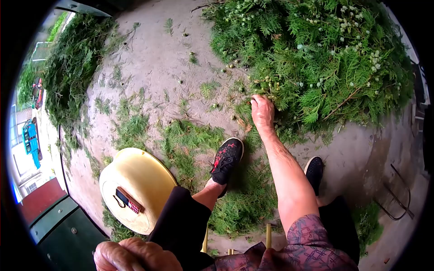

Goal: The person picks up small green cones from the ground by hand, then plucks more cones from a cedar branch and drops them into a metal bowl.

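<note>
At the near edge of a big heap of green conifer sprigs (334, 67) with pale cones, my right hand (262, 113) reaches down with its fingers curled together. Whatever is between its fingertips is too small or hidden to make out. My left hand (135, 256) is low in the view by my left knee, its fingers bent and closed. The lower edge cuts it off, and what it may hold is hidden. Loose green sprigs (190, 135) lie scattered on the floor around my black shoe (226, 158).
A yellow plastic stool (144, 167) stands at left, with a red keypad phone (129, 200) on its top. Darker branches (74, 67) are piled farther left. A bent metal frame (398, 198) lies at right. Outside, a blue vehicle (30, 140) is parked.
</note>
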`<state>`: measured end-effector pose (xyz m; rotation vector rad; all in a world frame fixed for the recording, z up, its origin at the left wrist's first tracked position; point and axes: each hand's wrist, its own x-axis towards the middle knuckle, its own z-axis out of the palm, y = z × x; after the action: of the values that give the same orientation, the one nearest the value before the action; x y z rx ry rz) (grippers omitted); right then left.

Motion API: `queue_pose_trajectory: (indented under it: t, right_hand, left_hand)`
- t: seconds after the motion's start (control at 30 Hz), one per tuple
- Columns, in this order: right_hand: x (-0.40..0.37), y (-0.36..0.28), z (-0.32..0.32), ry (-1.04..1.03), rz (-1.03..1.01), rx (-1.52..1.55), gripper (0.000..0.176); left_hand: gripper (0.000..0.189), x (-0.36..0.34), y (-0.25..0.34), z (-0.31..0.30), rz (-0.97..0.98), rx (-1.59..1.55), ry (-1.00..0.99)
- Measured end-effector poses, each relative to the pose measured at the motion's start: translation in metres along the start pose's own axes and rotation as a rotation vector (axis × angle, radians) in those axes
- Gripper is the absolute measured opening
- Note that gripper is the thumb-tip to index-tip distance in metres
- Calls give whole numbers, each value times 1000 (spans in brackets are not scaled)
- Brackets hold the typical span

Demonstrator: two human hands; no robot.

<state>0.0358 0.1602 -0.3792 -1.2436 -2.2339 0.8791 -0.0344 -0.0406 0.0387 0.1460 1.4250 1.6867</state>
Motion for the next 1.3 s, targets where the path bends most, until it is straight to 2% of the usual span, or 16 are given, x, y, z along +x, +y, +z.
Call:
queue_pose_trajectory:
  t: [0.17, 0.27, 0.37, 0.4, 0.53, 0.63, 0.7, 0.77, 0.87, 0.97, 1.0, 1.03, 1.07, 1.23, 1.27, 1.3]
  right_hand:
    - [5, 16, 20, -127, 56, -209, 21]
    - [9, 19, 13, -96, 169, 184, 17]
    - [10, -5, -9, -214, 771, 1070, 11]
    - [13, -11, -11, -172, 814, 1160, 9]
    - [28, -13, 6, -124, 682, 928, 12]
    - [40, -21, 19, 15, -8, -29, 29]
    - [44, -15, 31, -253, 42, -98, 29]
    - [43, -2, 45, -255, -11, -167, 31]
    - [36, -1, 40, -165, -42, -48, 23]
    - [19, -34, 9, -215, 30, 242, 21]
    - [11, -55, -10, -255, 6, 259, 21]
    - [3, -81, -32, -295, -21, 277, 21]
    - [-6, -107, -55, -377, -89, 314, 20]
    - [-52, -209, -158, -524, -688, 589, 20]
    - [-60, -226, -181, -664, -399, 814, 20]
    - [-66, -228, -187, -621, -564, 759, 24]
  left_hand:
    - [15, 5, 7, -2, -47, -22, 161]
    - [14, 5, 8, -8, -62, -52, 154]
    - [15, 5, 8, -13, -36, -65, 126]
    - [15, 5, 9, -14, -38, -71, 132]
    - [15, 5, 9, -19, -39, -96, 143]
    - [15, 10, 12, -21, -80, -89, 114]
    - [16, 4, 9, -33, -59, -134, 79]
    - [16, 4, 9, -33, -44, -127, 101]
    - [19, 7, 11, -19, -35, -53, 230]
    - [21, 5, 7, -19, 204, 348, 197]
    - [22, 6, 15, -30, 316, 712, -41]
    - [20, 5, 16, 1, 277, 1089, 164]
    - [22, 17, 8, -16, 597, 1415, -80]
    - [52, 18, -14, -20, 419, 1573, -313]
    - [54, 18, -13, -18, 423, 1567, -316]
    - [52, 16, -13, -14, 402, 1598, -323]
